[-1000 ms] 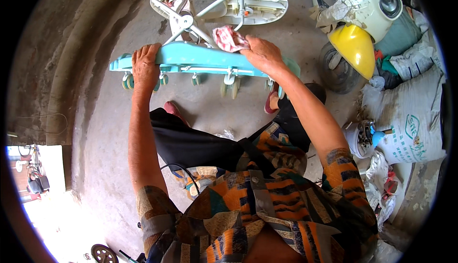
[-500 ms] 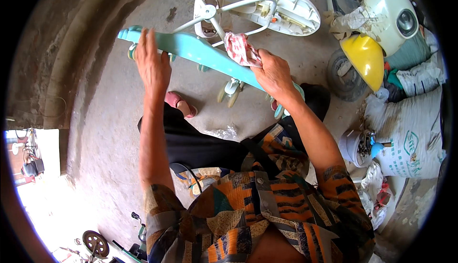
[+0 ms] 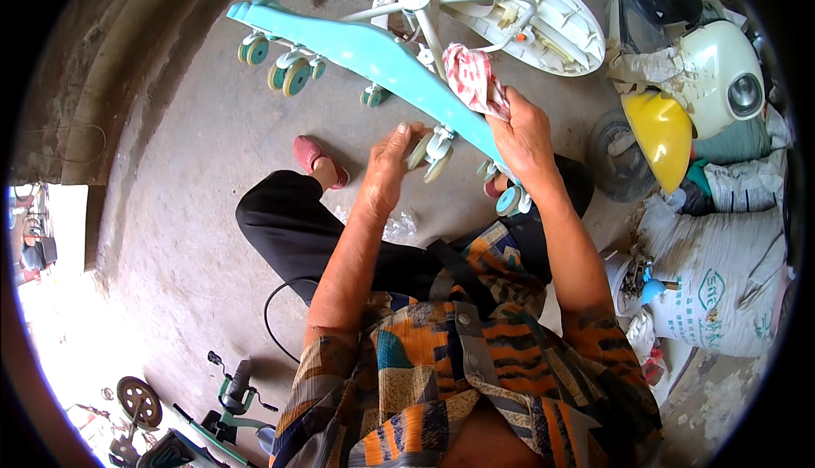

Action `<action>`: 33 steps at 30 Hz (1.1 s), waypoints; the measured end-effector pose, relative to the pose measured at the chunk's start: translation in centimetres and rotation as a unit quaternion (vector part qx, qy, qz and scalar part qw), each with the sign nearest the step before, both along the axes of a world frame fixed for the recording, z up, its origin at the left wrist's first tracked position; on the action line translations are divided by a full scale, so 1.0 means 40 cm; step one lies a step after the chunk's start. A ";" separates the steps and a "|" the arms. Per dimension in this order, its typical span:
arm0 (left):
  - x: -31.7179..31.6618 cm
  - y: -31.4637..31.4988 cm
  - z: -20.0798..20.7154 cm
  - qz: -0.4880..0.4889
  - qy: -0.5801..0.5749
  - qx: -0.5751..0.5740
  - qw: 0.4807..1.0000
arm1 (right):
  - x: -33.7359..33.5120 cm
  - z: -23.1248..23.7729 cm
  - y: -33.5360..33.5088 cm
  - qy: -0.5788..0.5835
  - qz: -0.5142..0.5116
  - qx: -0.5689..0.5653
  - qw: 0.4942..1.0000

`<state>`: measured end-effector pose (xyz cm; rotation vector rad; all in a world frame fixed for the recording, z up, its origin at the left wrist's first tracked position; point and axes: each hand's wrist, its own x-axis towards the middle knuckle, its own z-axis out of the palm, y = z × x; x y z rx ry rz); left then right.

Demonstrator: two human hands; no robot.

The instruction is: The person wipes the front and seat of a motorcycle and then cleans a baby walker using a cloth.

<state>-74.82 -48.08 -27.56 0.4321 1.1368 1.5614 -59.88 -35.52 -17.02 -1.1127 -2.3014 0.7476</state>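
Observation:
A long turquoise plastic wheeled base (image 3: pixel 373 53) is held up on a slant in front of me, its narrow edge toward me. Pairs of cream-and-green caster wheels (image 3: pixel 295 77) hang along its underside. At its right end my right hand (image 3: pixel 525 135) grips the edge, with a bunched red-and-white cloth (image 3: pixel 472 77) pinched against the top. My left hand (image 3: pixel 389 162) is at the underside, its fingers curled at a nearer caster wheel (image 3: pixel 438 166). Part of those fingers is hidden behind the wheel.
Beyond the base lies a white plastic shell with a tubular frame (image 3: pixel 543 18). To the right are a yellow cover (image 3: pixel 660 141), a white headlamp housing (image 3: pixel 722 69), full white sacks (image 3: pixel 722 273) and a small bucket (image 3: pixel 624 285). A small bicycle (image 3: pixel 233 404) stands lower left.
My left hand has left the far left end of the base and come right and nearer to a caster. The base's left end has tipped up, showing more wheels; my right hand keeps its grip.

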 end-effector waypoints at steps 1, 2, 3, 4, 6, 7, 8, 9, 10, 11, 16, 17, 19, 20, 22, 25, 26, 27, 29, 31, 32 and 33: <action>0.007 0.007 0.002 -0.015 -0.066 0.005 0.998 | 0.002 0.002 -0.001 0.003 -0.004 -0.011 1.000; 0.015 0.009 0.009 -0.029 -0.131 0.010 0.991 | 0.002 0.004 -0.001 0.004 -0.004 -0.009 1.000; 0.020 0.008 0.015 -0.042 -0.196 0.014 0.980 | 0.000 0.006 -0.002 0.005 -0.003 -0.007 1.000; 0.025 0.004 0.015 -0.018 -0.193 0.009 0.981 | 0.003 0.006 -0.003 0.004 -0.003 -0.007 1.000; 0.029 -0.010 0.017 0.034 -0.186 -0.003 0.982 | 0.004 0.003 -0.006 0.004 -0.002 -0.002 1.000; 0.024 -0.017 0.040 0.050 -0.192 -0.004 0.980 | 0.004 0.001 -0.009 0.005 0.001 0.001 1.000; 0.011 -0.022 0.024 0.053 -0.201 0.037 0.977 | 0.006 -0.002 -0.013 0.011 -0.001 -0.007 1.000; 0.001 -0.028 0.024 0.080 -0.148 0.057 0.984 | 0.010 -0.004 -0.019 0.017 -0.002 -0.015 1.000; -0.006 -0.032 0.034 0.107 -0.093 0.077 0.987 | 0.011 -0.004 -0.023 0.025 -0.004 -0.022 0.999; -0.002 -0.030 0.070 0.162 -0.093 0.118 0.975 | 0.012 -0.006 -0.024 0.025 -0.003 -0.020 0.999; -0.024 -0.132 0.195 0.125 -0.097 0.289 0.944 | 0.015 -0.012 -0.012 0.040 0.009 0.002 0.999; -0.029 -0.134 0.191 0.159 -0.072 0.235 0.956 | 0.013 -0.011 -0.012 0.038 0.003 -0.011 0.999; -0.046 -0.129 0.147 0.234 -0.080 0.078 0.966 | 0.005 0.001 -0.012 0.035 -0.007 -0.034 0.999; -0.046 -0.123 0.113 0.270 -0.083 0.012 0.959 | 0.003 0.002 -0.010 0.032 -0.004 -0.026 0.999; -0.036 -0.119 0.065 0.249 -0.092 -0.046 0.963 | 0.000 0.003 -0.008 0.024 -0.001 -0.010 1.000; -0.001 -0.091 0.032 0.191 -0.119 -0.099 0.969 | 0.001 0.000 -0.006 0.038 -0.014 -0.025 0.999; 0.005 -0.080 0.017 0.160 -0.148 -0.105 0.970 | 0.001 -0.001 -0.005 0.036 -0.012 -0.026 0.999; 0.011 -0.074 0.006 0.129 -0.171 -0.093 0.972 | 0.003 0.000 -0.004 0.035 -0.010 -0.027 0.999; 0.023 -0.050 0.033 0.078 -0.184 -0.081 0.976 | 0.004 0.002 -0.005 0.029 -0.012 -0.028 0.999; 0.024 -0.037 0.040 0.026 -0.187 -0.041 0.981 | 0.003 0.006 -0.008 0.020 -0.016 -0.029 0.999; 0.026 -0.030 0.049 -0.002 -0.188 -0.021 0.982 | 0.004 0.005 -0.008 0.023 -0.014 -0.024 0.999; 0.039 -0.031 0.064 0.010 -0.161 -0.028 0.986 | 0.006 0.003 -0.007 0.026 -0.011 -0.019 0.999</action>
